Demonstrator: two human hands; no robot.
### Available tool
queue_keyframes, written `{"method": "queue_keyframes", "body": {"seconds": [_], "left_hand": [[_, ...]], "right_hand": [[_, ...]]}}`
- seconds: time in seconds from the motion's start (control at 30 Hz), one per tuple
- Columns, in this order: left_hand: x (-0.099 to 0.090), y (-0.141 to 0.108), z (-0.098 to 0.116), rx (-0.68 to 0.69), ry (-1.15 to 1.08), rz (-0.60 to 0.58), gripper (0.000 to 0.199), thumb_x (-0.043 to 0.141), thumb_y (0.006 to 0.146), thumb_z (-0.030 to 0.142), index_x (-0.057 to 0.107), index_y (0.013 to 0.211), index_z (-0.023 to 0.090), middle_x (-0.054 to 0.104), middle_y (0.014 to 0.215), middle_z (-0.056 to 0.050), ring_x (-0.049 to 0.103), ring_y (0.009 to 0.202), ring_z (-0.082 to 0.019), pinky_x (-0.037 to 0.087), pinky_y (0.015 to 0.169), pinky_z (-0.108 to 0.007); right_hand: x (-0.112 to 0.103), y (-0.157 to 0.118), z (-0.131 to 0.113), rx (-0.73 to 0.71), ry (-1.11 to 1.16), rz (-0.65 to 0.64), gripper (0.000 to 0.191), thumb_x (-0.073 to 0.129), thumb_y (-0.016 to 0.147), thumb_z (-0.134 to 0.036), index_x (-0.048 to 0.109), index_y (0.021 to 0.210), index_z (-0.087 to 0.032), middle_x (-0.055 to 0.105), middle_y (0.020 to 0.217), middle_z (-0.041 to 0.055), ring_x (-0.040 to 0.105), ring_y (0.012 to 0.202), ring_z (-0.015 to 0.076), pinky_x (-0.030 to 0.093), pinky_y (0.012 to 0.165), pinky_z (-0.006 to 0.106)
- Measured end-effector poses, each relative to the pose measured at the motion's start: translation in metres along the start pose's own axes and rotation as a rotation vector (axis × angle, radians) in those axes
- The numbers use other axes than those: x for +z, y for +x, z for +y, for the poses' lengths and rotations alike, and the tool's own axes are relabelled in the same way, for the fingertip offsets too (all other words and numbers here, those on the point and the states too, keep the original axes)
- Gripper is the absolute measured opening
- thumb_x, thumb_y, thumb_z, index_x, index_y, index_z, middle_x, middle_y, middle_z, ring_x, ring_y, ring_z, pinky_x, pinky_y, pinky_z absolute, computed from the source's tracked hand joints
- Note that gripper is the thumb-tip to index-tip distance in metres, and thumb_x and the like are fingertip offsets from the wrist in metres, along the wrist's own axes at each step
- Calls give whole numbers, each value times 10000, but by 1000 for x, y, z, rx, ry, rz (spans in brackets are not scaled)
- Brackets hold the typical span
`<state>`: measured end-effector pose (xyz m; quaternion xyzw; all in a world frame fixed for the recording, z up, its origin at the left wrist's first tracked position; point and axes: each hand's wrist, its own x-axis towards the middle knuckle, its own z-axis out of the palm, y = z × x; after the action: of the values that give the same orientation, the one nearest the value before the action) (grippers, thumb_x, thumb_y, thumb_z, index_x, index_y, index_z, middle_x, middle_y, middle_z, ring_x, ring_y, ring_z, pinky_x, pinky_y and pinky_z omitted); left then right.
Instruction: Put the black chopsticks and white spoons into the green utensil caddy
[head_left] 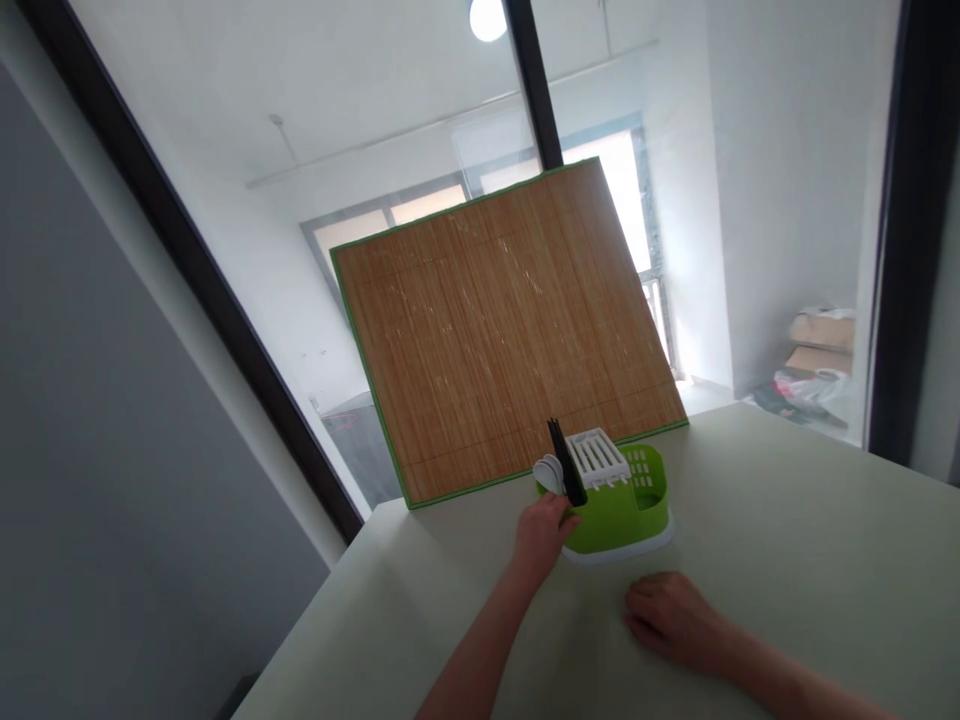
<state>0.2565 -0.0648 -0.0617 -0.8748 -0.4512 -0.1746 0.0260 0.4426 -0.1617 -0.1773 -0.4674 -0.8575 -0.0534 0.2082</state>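
A green utensil holder (pixel 611 522) with a white base stands on the pale table. White spoons (pixel 549 474) and black chopsticks (pixel 564 462) stand upright in its left part, and a white slotted rack (pixel 597 456) covers its middle. My left hand (pixel 541 535) is at the holder's left front corner, just below the spoons and chopsticks, its fingers closed; what they grip, if anything, is hidden. My right hand (pixel 666 618) rests curled on the table in front of the holder, apart from it, with nothing visible in it.
Behind the holder, a brown bamboo mat (pixel 510 330) with green edging leans against the glass partition. The table (pixel 810 540) extends to the right. Cardboard boxes (pixel 821 345) and plastic bags lie beyond the glass.
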Motion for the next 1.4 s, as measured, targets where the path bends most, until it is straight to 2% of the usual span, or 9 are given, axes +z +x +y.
{"method": "queue_keyframes", "body": {"seconds": [0.13, 0.23, 0.37, 0.47, 0.63, 0.77, 0.9, 1.27, 1.4], "left_hand": [[-4, -8, 6, -7, -16, 23, 189, 575, 847, 354, 630, 992, 246, 640, 987, -2, 602, 821, -148, 414, 711, -235], [-12, -19, 8, -21, -100, 118, 286, 558, 856, 376, 573, 1123, 277, 605, 1102, 5, 602, 763, -110, 422, 725, -225], [-27, -24, -2, -133, -148, 234, 341, 542, 864, 354, 520, 1191, 261, 586, 1124, -8, 599, 769, -96, 428, 746, -219], [-38, -14, -12, -190, -122, 237, 399, 526, 869, 379, 485, 1240, 239, 551, 1191, -47, 601, 819, -111, 433, 730, -224], [-50, 20, -11, -217, 79, 138, 550, 505, 838, 544, 428, 1313, 276, 509, 1258, -94, 566, 1041, -209, 443, 750, -267], [-45, 46, -1, -160, 197, 40, 519, 430, 855, 581, 438, 1291, 299, 540, 1206, -87, 590, 991, -230, 450, 725, -295], [-34, 61, 3, -130, 225, 2, 432, 464, 855, 543, 508, 1192, 277, 577, 1117, -79, 603, 955, -226, 443, 728, -294], [-16, 63, 2, -178, 209, 5, 324, 523, 843, 466, 548, 1084, 252, 659, 990, -60, 617, 925, -213, 434, 721, -281], [-23, 63, 6, -210, 190, 65, 279, 507, 861, 422, 570, 1056, 233, 670, 958, -67, 624, 895, -201, 425, 705, -267]], "right_hand": [[-1, 0, 0, 8, 7, -21, 213, 442, 878, -226, 577, 717, -191, 649, 714, 17, 577, 653, 148, 281, 603, 271], [-4, 1, 1, 20, 3, -36, 214, 443, 869, -212, 590, 716, -184, 657, 712, 26, 575, 640, 148, 278, 595, 267], [-7, 2, 1, 36, -5, -45, 212, 457, 849, -198, 602, 695, -176, 660, 698, 32, 571, 633, 149, 275, 593, 261], [-9, 2, 0, 58, -12, -39, 217, 456, 842, -191, 609, 689, -169, 657, 691, 37, 565, 629, 149, 270, 592, 261], [-9, 2, 0, 81, -27, -28, 205, 468, 829, -191, 610, 683, -168, 648, 667, 30, 550, 602, 141, 254, 577, 263], [-6, 2, 1, 83, -33, -16, 196, 471, 827, -194, 610, 691, -170, 648, 673, 28, 550, 606, 141, 252, 581, 264], [-2, 2, 3, 90, -19, -7, 200, 462, 835, -199, 610, 704, -172, 649, 685, 29, 551, 617, 141, 259, 590, 264], [-2, -1, 4, 99, 11, 7, 226, 438, 859, -195, 584, 687, -177, 632, 684, 29, 537, 608, 136, 255, 580, 261], [-1, -1, 4, 89, 3, 8, 229, 429, 859, -181, 573, 681, -180, 631, 685, 22, 540, 608, 134, 254, 578, 265]]}}
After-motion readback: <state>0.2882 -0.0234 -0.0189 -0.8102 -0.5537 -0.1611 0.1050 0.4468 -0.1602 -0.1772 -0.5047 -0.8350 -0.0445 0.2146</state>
